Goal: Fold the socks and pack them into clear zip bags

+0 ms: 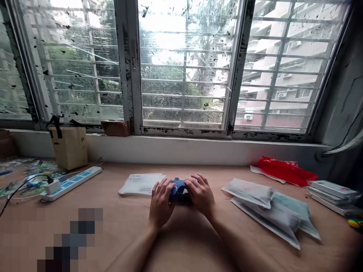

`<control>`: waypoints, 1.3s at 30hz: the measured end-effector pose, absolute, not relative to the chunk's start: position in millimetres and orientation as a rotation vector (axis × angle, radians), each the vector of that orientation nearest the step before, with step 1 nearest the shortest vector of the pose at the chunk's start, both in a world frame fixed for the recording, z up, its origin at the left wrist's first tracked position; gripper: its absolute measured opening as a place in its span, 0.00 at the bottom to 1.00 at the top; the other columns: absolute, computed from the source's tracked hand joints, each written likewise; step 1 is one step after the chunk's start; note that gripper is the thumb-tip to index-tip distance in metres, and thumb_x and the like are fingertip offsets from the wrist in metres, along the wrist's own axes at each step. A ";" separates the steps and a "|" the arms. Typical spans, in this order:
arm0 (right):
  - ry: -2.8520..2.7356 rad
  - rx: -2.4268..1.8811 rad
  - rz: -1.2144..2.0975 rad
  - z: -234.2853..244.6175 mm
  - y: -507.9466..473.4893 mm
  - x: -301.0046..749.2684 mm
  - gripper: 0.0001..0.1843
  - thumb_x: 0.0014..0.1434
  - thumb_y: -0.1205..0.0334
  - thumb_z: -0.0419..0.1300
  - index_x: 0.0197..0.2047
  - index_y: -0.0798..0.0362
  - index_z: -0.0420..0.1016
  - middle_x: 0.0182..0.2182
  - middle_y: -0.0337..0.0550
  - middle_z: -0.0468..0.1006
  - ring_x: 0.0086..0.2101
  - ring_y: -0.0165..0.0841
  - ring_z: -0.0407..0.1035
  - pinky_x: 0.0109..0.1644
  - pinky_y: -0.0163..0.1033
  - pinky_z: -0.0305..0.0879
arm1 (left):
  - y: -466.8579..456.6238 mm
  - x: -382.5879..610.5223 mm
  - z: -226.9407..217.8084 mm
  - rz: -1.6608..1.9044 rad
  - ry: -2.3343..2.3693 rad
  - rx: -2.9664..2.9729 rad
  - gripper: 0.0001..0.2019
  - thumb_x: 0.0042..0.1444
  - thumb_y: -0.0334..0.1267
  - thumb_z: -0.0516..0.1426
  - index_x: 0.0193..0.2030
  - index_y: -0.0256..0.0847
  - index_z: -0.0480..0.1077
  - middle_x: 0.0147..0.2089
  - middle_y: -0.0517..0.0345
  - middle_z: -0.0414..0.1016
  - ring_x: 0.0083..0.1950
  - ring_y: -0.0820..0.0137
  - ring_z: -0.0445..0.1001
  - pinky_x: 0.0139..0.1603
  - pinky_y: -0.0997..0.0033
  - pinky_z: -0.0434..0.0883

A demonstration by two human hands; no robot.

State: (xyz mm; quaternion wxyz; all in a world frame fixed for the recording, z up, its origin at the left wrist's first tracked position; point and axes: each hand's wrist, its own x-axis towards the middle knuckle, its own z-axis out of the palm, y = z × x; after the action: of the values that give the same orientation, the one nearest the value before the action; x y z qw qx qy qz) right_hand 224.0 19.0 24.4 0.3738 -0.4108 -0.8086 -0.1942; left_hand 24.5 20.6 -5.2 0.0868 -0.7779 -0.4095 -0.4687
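Desk [107, 219] beneath a barred window [184, 64]: plastic packets [269, 211] lie to my right, a white packet [141, 184] to my left. Between them, a blue bundle [179, 190] sits on the desk, cupped by my left hand [161, 202] and right hand [200, 194], fingers [202, 182] curved over it, gripping. It appears soft and light; its sides seem the best hold.

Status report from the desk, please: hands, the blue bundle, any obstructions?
Left hand and right hand on blue fabric bundle. White paper stack close on its left.
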 end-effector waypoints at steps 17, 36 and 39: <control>-1.920 -1.241 0.723 -1.9 -36.6 283.0 0.32 0.46 0.62 0.70 0.55 0.50 0.70 0.45 0.43 0.80 0.43 0.38 0.74 0.47 0.39 0.68 | 0.0 29.7 -9.3 -2.176 -1.706 -3.275 0.14 0.54 0.41 0.64 0.42 0.42 0.66 0.37 0.62 0.74 0.40 0.69 0.72 0.42 0.73 0.68; -1.924 -1.224 0.827 4.0 -43.8 262.1 0.27 0.55 0.52 0.66 0.57 0.50 0.71 0.46 0.44 0.81 0.43 0.39 0.74 0.46 0.40 0.67 | -9.0 43.2 -10.9 -2.688 -1.852 -3.171 0.24 0.52 0.52 0.65 0.48 0.46 0.60 0.33 0.66 0.69 0.31 0.75 0.68 0.31 0.77 0.65; -1.981 -1.246 0.728 4.5 -47.5 255.9 0.19 0.57 0.59 0.62 0.52 0.48 0.74 0.41 0.41 0.82 0.39 0.36 0.75 0.42 0.38 0.66 | -17.7 43.2 -5.4 -2.502 -1.745 -3.388 0.24 0.53 0.46 0.65 0.52 0.47 0.59 0.37 0.64 0.71 0.34 0.73 0.70 0.34 0.76 0.66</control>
State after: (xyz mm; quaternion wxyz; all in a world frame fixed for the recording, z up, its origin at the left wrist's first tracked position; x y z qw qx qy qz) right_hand 255.9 -47.5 4.5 0.3388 -0.4783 -0.7605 0.2795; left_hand 43.2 -17.7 -5.4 -0.6509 -0.5642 -0.2906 -0.4166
